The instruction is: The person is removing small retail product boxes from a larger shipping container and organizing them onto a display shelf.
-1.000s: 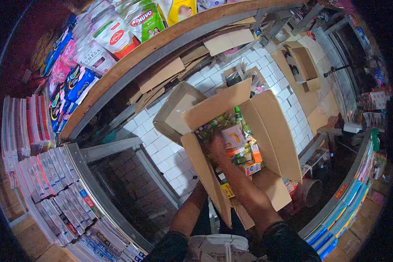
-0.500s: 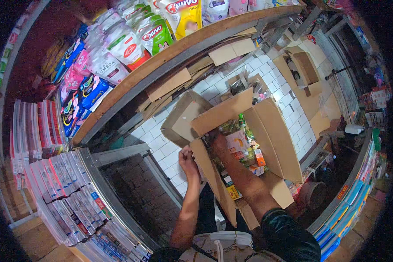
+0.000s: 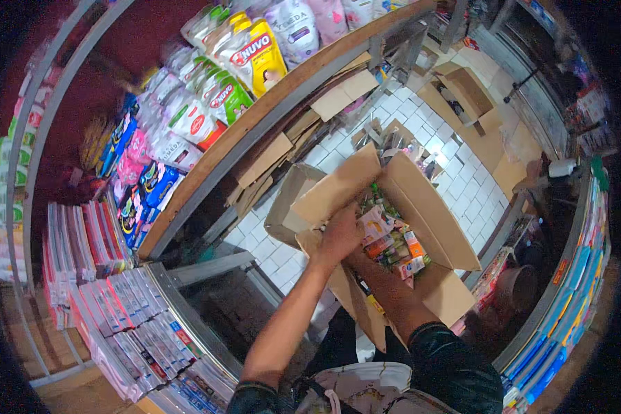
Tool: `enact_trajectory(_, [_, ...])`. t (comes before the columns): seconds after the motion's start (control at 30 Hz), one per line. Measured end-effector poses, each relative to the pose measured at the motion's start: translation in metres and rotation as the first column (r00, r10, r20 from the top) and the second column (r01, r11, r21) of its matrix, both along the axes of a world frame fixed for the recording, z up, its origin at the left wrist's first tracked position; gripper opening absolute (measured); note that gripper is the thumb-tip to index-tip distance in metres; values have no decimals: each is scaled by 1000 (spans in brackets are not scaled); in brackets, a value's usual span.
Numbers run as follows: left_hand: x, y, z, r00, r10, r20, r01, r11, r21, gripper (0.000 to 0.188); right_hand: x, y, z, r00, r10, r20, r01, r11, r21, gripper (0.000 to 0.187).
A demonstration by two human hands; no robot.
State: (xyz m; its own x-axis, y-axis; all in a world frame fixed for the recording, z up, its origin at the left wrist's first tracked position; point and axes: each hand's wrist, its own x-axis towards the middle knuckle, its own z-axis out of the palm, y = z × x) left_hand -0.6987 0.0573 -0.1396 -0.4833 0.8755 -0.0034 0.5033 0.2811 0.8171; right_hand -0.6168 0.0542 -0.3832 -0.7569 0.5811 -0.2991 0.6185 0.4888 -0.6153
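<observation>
An open cardboard box stands in front of me with its flaps raised. Inside lie several small packets and little boxes, among them a pale packet with orange print and an orange-and-white box. My left hand reaches over the box's left side, its back toward me and its fingers mostly out of sight. From the lower right my right forearm goes down into the box. My right hand is hidden beneath the left one, so whatever either hand grips does not show.
Behind the box sits another open carton on white tiles. A wooden-edged shelf carries refill pouches. Stacked packs stand at left, blue packs at right. Flattened cardboard leans under the shelf.
My left hand has moved from outside the box's left flap to inside, over my right hand. My right arm stays in the box. The whole view has shifted slightly.
</observation>
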Motion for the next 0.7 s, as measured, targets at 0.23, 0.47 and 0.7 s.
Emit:
enact_trajectory(0.23, [-28, 8, -84, 862, -457, 218, 409, 375, -832, 50, 27, 12, 8, 998, 57, -4, -57, 998, 5, 34])
enact_trajectory(0.47, [-19, -17, -140, 820, -51, 570, 417, 735, -534, 56, 69, 23, 82, 764, -199, -614, 52, 967, -249, 39])
enact_trajectory(0.7, [8, -29, -116, 731, -272, 626, 570, 747, -341, 56, 102, 3, 89, 852, -334, -403, 176, 908, -380, 32])
